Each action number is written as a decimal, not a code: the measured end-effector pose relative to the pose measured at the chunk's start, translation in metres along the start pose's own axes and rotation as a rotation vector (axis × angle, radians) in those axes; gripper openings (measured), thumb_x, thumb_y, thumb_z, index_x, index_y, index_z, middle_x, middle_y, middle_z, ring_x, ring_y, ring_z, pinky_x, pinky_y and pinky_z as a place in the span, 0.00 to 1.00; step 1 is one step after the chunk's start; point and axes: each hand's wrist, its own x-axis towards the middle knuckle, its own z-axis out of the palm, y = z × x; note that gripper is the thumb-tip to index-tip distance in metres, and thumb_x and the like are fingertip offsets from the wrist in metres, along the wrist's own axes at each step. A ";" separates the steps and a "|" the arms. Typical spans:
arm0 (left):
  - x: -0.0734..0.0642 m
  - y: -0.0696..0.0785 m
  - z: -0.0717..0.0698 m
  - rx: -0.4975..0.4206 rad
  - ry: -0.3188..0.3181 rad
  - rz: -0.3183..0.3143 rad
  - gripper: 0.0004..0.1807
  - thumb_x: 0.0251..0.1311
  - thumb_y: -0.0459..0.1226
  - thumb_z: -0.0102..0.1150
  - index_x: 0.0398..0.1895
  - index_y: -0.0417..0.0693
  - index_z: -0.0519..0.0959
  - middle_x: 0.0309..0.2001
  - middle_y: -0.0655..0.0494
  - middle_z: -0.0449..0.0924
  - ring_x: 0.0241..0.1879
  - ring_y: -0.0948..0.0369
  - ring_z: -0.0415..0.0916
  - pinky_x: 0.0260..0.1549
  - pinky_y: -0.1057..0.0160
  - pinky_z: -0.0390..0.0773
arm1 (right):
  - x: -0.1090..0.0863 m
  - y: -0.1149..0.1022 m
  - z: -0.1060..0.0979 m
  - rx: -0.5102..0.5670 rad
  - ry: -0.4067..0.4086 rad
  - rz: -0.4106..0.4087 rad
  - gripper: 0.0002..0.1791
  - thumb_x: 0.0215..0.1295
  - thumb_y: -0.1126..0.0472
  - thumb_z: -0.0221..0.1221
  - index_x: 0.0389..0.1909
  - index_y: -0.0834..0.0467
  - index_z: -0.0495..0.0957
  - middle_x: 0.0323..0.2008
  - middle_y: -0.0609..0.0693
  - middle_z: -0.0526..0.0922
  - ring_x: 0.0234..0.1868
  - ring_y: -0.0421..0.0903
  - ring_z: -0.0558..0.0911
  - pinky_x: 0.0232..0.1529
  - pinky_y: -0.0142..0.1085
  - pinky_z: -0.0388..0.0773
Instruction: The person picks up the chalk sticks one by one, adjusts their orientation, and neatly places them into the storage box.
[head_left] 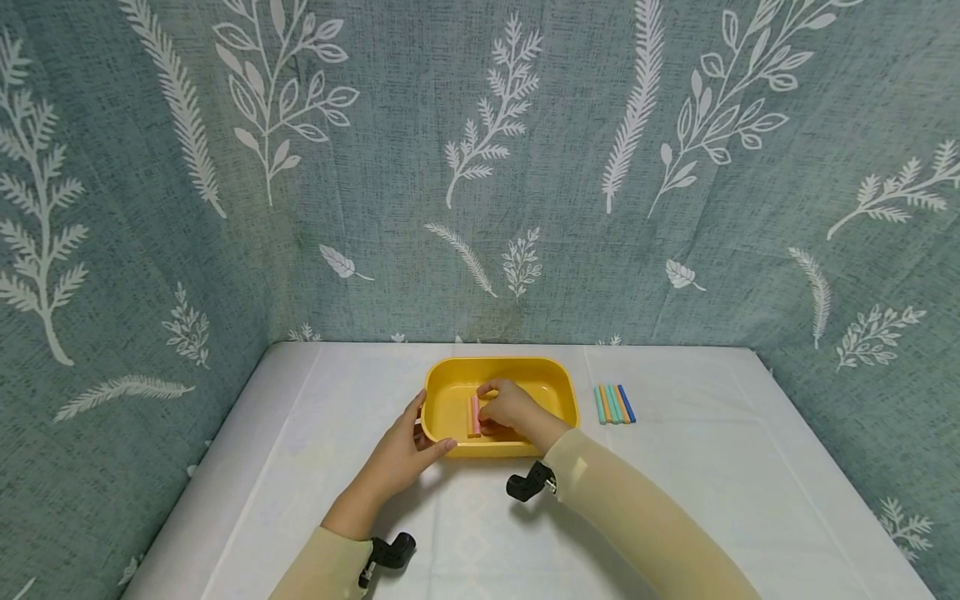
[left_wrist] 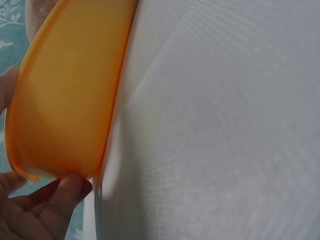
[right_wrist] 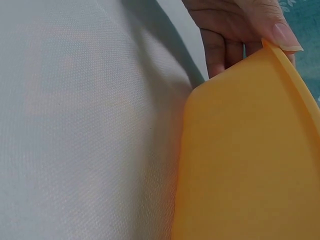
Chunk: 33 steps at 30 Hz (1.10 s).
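Note:
A yellow tray (head_left: 558, 442) with raised sides rests on the white-covered table. My left hand (head_left: 405, 450) grips its front left corner, thumb over the rim and the other fingers along the outside. In the left wrist view, fingertips (left_wrist: 67, 192) press against the tray wall (left_wrist: 70, 100). My right hand (head_left: 517, 412) reaches down inside the tray, its curled fingers holding a pink chalk stick (head_left: 476, 427) by its right side. Just left of that lies an orange chalk stick (head_left: 470, 417). The right hand's palm side and part of the tray floor are hidden.
To the right of the tray, a row of several chalk sticks (head_left: 615, 404), teal, orange and blue, lies side by side. The white tablecloth (head_left: 712, 467) spreads around it. Patterned green fabric (head_left: 405, 167) rises behind and at both sides. Both wrists carry small black cameras (head_left: 528, 482).

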 end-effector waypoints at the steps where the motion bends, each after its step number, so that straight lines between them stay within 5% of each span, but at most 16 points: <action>1: 0.000 0.000 0.000 0.000 0.001 0.001 0.56 0.59 0.53 0.69 0.81 0.47 0.45 0.74 0.42 0.58 0.63 0.47 0.73 0.59 0.50 0.76 | 0.000 0.000 0.000 0.003 -0.002 0.000 0.24 0.58 0.73 0.64 0.58 0.62 0.75 0.32 0.57 0.80 0.21 0.42 0.79 0.25 0.29 0.82; 33: 0.001 0.001 0.001 0.005 0.006 -0.002 0.56 0.60 0.52 0.70 0.81 0.47 0.44 0.74 0.42 0.59 0.62 0.47 0.74 0.59 0.50 0.77 | -0.004 0.002 -0.003 0.099 -0.016 0.018 0.24 0.61 0.73 0.63 0.59 0.63 0.74 0.28 0.57 0.80 0.22 0.44 0.81 0.27 0.33 0.84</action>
